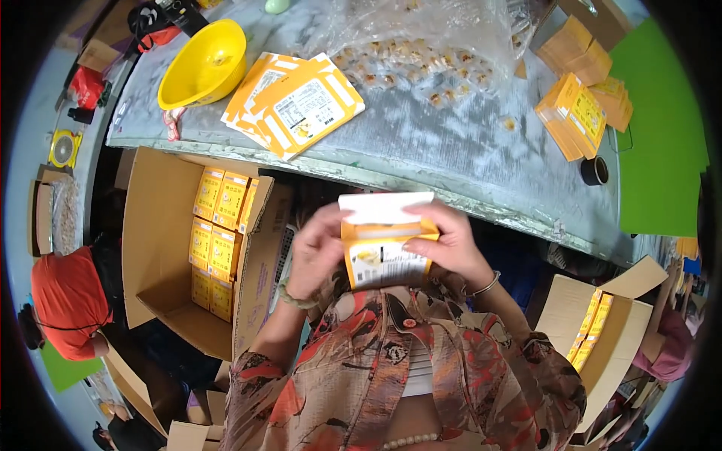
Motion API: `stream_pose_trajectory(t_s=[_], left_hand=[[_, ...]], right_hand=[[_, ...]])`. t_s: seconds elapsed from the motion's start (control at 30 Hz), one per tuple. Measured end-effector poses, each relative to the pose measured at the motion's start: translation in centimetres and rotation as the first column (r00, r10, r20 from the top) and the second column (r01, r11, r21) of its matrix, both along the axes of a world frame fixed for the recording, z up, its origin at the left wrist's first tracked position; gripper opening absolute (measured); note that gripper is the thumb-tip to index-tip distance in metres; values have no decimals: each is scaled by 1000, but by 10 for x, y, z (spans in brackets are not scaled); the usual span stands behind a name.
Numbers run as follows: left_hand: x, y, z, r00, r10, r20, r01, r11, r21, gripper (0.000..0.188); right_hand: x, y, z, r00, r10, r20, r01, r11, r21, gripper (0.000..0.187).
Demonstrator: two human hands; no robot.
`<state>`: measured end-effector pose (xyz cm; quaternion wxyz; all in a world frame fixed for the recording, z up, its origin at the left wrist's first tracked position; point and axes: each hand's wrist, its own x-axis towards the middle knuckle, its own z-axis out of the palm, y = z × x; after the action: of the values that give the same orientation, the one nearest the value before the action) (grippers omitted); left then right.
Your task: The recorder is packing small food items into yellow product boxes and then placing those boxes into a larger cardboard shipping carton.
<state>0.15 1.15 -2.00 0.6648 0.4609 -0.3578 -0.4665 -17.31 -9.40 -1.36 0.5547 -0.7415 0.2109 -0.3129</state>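
Observation:
A small yellow and white carton [387, 259] is held up in front of my chest, its white top flap raised. My right hand [455, 242] grips its right side, thumb across the front and fingers up at the flap. On the left edge of the carton my left hand [320, 244] is curled, slightly blurred, its fingertips at the flap's corner. What lies inside the carton cannot be made out. On the table beyond, flat unfolded cartons [301, 113] lie in an overlapping pile.
A yellow bowl [203, 68] stands at the table's far left. Small clear packets [406, 64] spread from a plastic bag. Folded cartons [571, 113] and a dark roll [594, 171] sit at right. Cardboard boxes [162, 259] with filled cartons flank me; a person in orange [71, 301] is left.

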Motion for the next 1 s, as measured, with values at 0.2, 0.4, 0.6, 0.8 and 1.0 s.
stream_pose_trajectory(t_s=[0.2, 0.4, 0.6, 0.8, 1.0], left_hand=[[41, -3, 22, 829, -189, -526, 436, 808, 397, 71], [76, 7, 25, 622, -39, -782, 124, 991, 49, 36], [199, 125, -25, 598, 630, -495, -662, 737, 139, 42], [244, 251, -168, 190, 960, -206, -641, 280, 714, 56], [231, 269, -254, 86, 955, -283, -504, 287, 815, 21]], right_hand=[[38, -20, 75, 963, 270, 17, -206, 771, -603, 68], [88, -11, 93, 868, 483, -111, -382, 508, -772, 67], [107, -35, 48, 978, 80, -195, -180, 794, -581, 47], [88, -63, -37, 955, -3, -298, -15, 998, -57, 34], [82, -67, -65, 933, -57, -356, 65, 998, 10, 31]])
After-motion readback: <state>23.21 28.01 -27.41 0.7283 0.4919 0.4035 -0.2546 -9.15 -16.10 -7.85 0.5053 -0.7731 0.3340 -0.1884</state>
